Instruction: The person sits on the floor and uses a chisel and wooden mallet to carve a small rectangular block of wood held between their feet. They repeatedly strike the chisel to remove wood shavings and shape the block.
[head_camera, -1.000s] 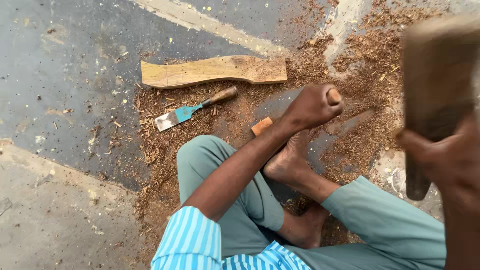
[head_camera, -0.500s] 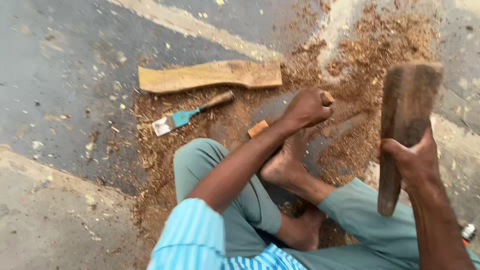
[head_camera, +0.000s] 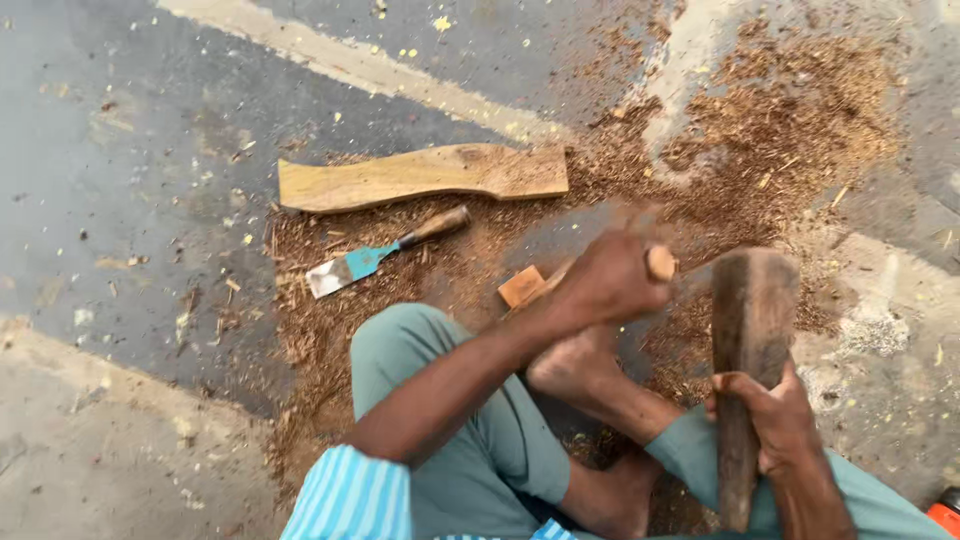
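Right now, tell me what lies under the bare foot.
The foot presses on a dark, flat workpiece lying in sawdust. The left hand, gripping a wooden handle, blurs its upper part; foot and leg hide the rest, so its outline cannot be seen.

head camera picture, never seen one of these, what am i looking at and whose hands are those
The camera sits on a person's head and looks down, so both hands are their own. They sit on the ground with a bare foot out in front. The left hand grips a wooden-handled tool; its working end is hidden. The right hand holds a thick wooden club upright beside it. On the ground lie wood shavings, a shaped wooden plank, a chisel with a blue blade and a small wooden block.
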